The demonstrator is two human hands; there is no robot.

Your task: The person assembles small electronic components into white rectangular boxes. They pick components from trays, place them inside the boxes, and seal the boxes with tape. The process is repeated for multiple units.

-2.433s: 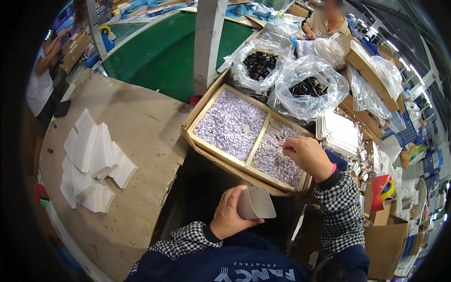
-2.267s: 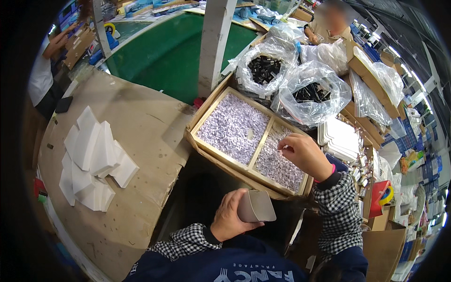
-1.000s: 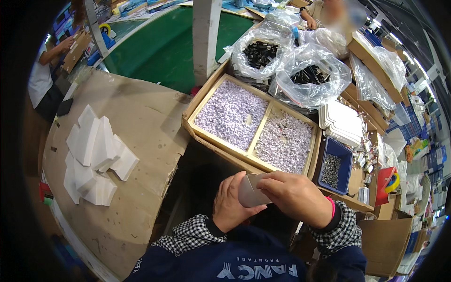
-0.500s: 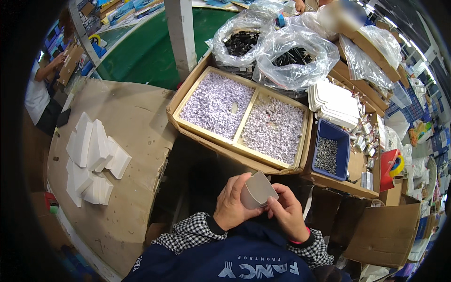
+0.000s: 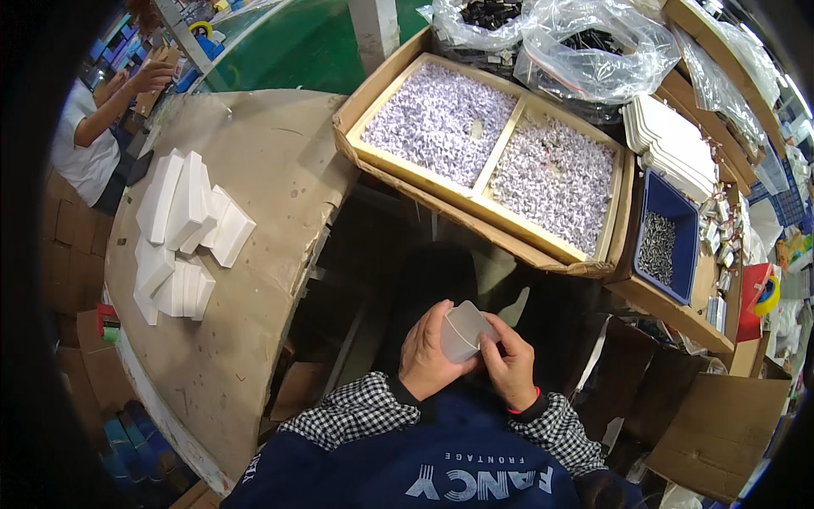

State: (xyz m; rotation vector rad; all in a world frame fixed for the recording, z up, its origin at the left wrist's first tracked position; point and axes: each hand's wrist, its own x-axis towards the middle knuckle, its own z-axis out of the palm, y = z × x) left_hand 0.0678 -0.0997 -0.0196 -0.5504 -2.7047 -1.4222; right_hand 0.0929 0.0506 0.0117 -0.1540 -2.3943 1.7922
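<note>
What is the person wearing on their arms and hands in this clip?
Both hands are bare: no gloves on the left hand or the right hand. Both forearms wear black-and-white checked cuffs showing from under a dark navy top with white lettering. A thin red band circles the right wrist.

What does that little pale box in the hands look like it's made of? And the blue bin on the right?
Small box: probably thin matte card or paperboard, pale with crisp folded edges. Blue bin: likely moulded plastic, with smooth uniform colour and a thick rim. Both are guesses from looks.
</note>
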